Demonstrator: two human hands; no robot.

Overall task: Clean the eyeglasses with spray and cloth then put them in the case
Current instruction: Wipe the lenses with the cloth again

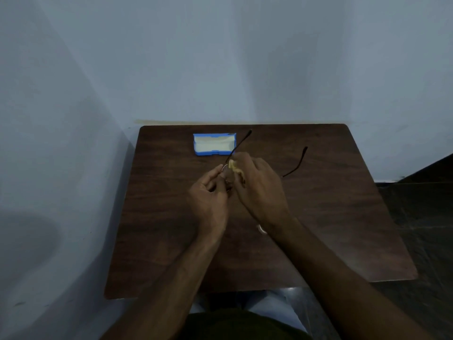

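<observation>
Two hands at centre of frame, both occupied. Left hand (208,192) pinches the eyeglasses (239,146) at the frame front, fingers curled closed on it. Right hand (257,185) is closed around a pale yellow cloth (234,167), pressed against the lens area; the lenses themselves are hidden behind the fingers. Both temple arms are unfolded, one reaching toward the upper centre across the corner of the case (215,144), the other out to the right of the right hand. The case, blue with a pale lining, lies open in the upper-centre part of the table (331,217), well apart from the hands. No spray bottle visible.

Risks, as judged:
- The thin frame is held by a small pinch; hard rubbing from the cloth could twist it or bend the hinge.
- The spread temple arms could catch on the case edge or the table if the glasses are tilted.
- The arms are not yet folded; placing them in the case like this would not fit.
- Light is dim, so leftover smears may go unnoticed.

Surface: dark wood-grain table, rounded corners, otherwise bare. Room: plain bluish wall behind and at left, dark floor at right. A small whitish item under the right wrist; cannot identify.
</observation>
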